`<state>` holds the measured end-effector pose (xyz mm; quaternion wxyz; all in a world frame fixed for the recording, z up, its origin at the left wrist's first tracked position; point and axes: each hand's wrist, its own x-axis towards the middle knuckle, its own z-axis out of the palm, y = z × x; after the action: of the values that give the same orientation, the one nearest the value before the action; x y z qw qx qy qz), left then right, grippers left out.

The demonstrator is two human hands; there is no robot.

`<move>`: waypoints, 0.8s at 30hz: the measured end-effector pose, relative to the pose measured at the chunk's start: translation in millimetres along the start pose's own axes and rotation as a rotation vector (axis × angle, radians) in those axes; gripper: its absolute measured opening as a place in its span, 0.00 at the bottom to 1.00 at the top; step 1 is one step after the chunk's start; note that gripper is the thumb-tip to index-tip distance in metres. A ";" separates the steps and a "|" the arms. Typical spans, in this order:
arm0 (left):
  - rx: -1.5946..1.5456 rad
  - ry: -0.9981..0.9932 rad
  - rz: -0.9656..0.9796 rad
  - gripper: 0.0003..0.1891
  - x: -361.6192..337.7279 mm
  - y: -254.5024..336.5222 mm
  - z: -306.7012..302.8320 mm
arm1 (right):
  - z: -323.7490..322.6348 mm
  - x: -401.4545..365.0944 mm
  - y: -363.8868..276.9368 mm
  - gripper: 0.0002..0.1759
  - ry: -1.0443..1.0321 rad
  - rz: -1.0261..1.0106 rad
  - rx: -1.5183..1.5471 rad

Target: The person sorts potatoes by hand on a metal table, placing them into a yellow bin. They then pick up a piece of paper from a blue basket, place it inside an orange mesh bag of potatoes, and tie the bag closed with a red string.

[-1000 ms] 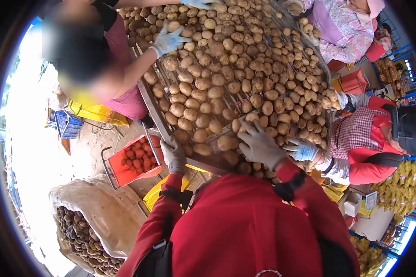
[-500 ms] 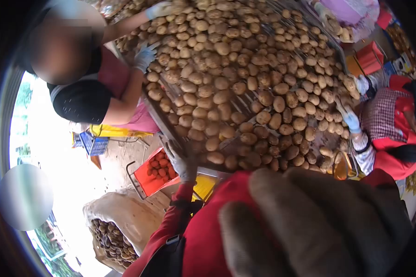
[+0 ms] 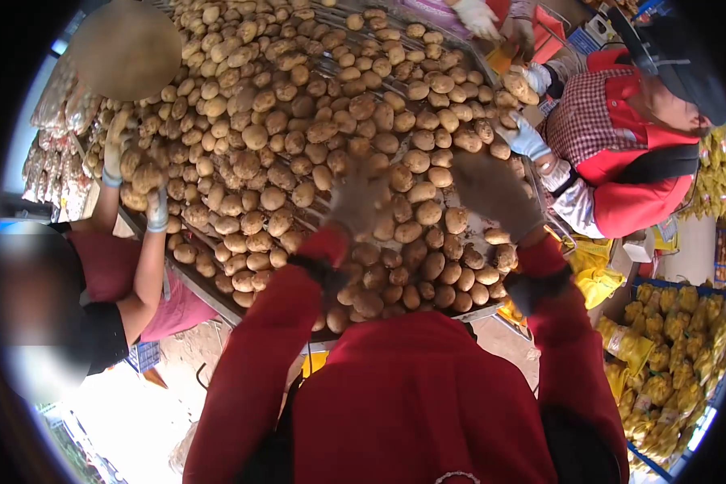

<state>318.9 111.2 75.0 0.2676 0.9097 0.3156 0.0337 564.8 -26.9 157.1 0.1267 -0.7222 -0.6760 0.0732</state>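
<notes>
Loose potatoes [image 3: 298, 133] cover a slatted sorting table [image 3: 298, 218] in front of me. My left hand [image 3: 356, 198], in a greyish glove, reaches over the potatoes near the middle; motion smears its fingers. My right hand [image 3: 496, 194], gloved the same way, is over the potatoes by the table's right side. It is blurred too, and whether either hand grips a potato cannot be made out. Several potatoes [image 3: 419, 192] lie between the two hands, and more sit nearer my body along the front edge.
At the left, a co-worker's gloved hands [image 3: 155, 206] hold potatoes. Another co-worker's gloved hand [image 3: 528, 139] is at the right edge, with a further person's gloved hand [image 3: 477, 18] behind. Yellow net bags [image 3: 665, 355] are stacked at the lower right.
My view has swung to the right. My right hand has gone from close before the camera to over the potatoes; my left hand has left the table's edge and reaches over them too.
</notes>
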 end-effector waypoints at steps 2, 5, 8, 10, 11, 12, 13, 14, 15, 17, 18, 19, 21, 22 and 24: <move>0.159 -0.002 0.008 0.25 -16.4 14.7 27.3 | 53.3 -42.5 -3.1 0.07 -0.200 -0.018 -0.077; 0.300 0.026 0.051 0.29 -61.9 26.7 59.5 | 60.3 -61.2 -43.5 0.09 -0.498 0.084 0.171; 0.282 0.048 0.106 0.32 -101.8 25.8 75.5 | 75.7 -55.3 -60.3 0.12 -0.279 0.181 0.179; 0.232 0.053 0.138 0.29 -124.0 19.3 82.3 | 96.4 -26.6 -46.5 0.16 -0.086 0.187 0.091; 0.208 0.057 0.153 0.27 -131.7 15.4 83.0 | 97.7 -8.8 -45.4 0.18 -0.124 0.192 0.083; 0.190 0.049 0.182 0.27 -136.2 13.7 80.8 | 99.3 11.4 -46.0 0.19 -0.161 0.193 0.076; 0.174 0.043 0.212 0.27 -140.1 11.2 78.1 | 100.8 28.0 -48.2 0.22 -0.196 0.193 0.068; 0.160 0.036 0.243 0.26 -143.6 9.0 75.1 | 114.5 40.3 -48.1 0.22 -0.208 0.212 0.045; 0.163 0.009 0.234 0.27 -145.3 7.6 73.0 | 137.4 51.2 -45.8 0.22 -0.218 0.232 0.022; 0.163 -0.042 0.215 0.29 -146.2 4.7 72.3 | 148.3 60.0 -43.7 0.25 -0.220 0.242 0.029; -0.010 -0.019 0.171 0.29 -149.7 1.5 73.4 | 145.2 55.7 -40.2 0.29 -0.216 0.234 0.059; -0.185 0.008 0.128 0.28 -152.6 -3.4 76.3 | 142.7 51.2 -36.7 0.32 -0.213 0.225 0.087; -0.641 0.063 -0.105 0.26 -151.9 -3.9 70.3 | 109.8 36.1 -45.8 0.35 -0.177 0.369 0.377; -0.920 0.081 -0.300 0.25 -156.4 4.9 56.3 | 90.2 23.5 -57.6 0.36 -0.169 0.442 0.524; -1.531 0.080 -0.516 0.25 -163.7 -2.7 54.5 | 80.4 1.2 -77.8 0.35 -0.237 0.333 0.733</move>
<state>199.3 -9.3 44.7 0.8042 0.3707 0.4143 0.2103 468.1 -14.8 102.1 0.2830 -0.7154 -0.4893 0.4109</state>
